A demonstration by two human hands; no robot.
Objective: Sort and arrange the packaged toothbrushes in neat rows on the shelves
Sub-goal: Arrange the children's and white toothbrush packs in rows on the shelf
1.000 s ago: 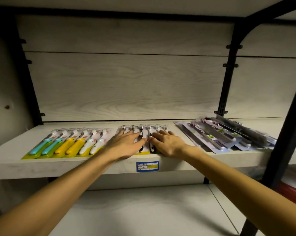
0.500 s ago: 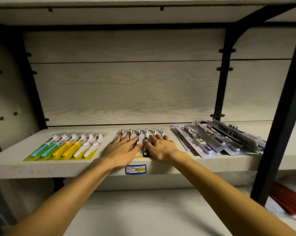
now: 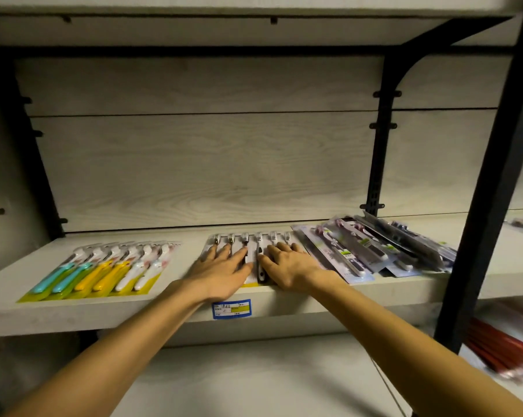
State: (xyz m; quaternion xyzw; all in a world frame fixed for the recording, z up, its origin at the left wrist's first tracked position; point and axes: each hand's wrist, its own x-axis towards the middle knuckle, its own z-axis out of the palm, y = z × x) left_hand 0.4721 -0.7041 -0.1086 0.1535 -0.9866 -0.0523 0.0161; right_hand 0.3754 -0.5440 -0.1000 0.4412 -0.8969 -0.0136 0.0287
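Both hands lie flat, fingers straight, on a row of glossy plastic toothbrush packs [image 3: 255,245] at the middle of the pale wood-grain shelf [image 3: 176,308], near its front edge. The left hand [image 3: 221,272] and right hand [image 3: 287,266] press side by side, grasping nothing. Teal, yellow and white-handled packs [image 3: 100,272] sit toward the left end; a loose overlapping pile [image 3: 374,248] lies toward the right.

Dim, warm, greenish light falls from above and in front, leaving the left corner behind the pale wood-grain shelf [image 3: 170,308] dark. Wide-angle bending bows the edges; the red packages [image 3: 501,347] lower right are motion-blurred.
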